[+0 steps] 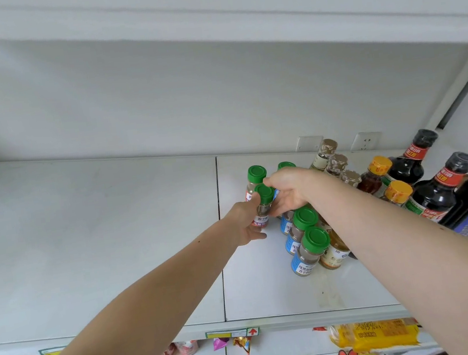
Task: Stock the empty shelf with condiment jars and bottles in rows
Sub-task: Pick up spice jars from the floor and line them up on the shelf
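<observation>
On the white shelf (91,242) stand rows of condiment jars. My left hand (243,221) grips a green-capped spice jar with a red label (263,203) from its left side. My right hand (287,192) holds the same jar from the right, thumb by its cap. Behind it stands another red-label jar (255,178). A row of green-capped blue-label jars (307,245) runs toward the front, just right of my hands. Further right are brown-capped bottles (330,157), orange-capped bottles (379,169) and dark soy sauce bottles (435,188).
The shelf's left half is bare, with a seam (220,239) down the middle. Price tags (233,333) line the front edge. Lower shelves hold snack packets (375,335). Wall sockets (366,140) sit behind the bottles. An upper shelf (204,16) hangs overhead.
</observation>
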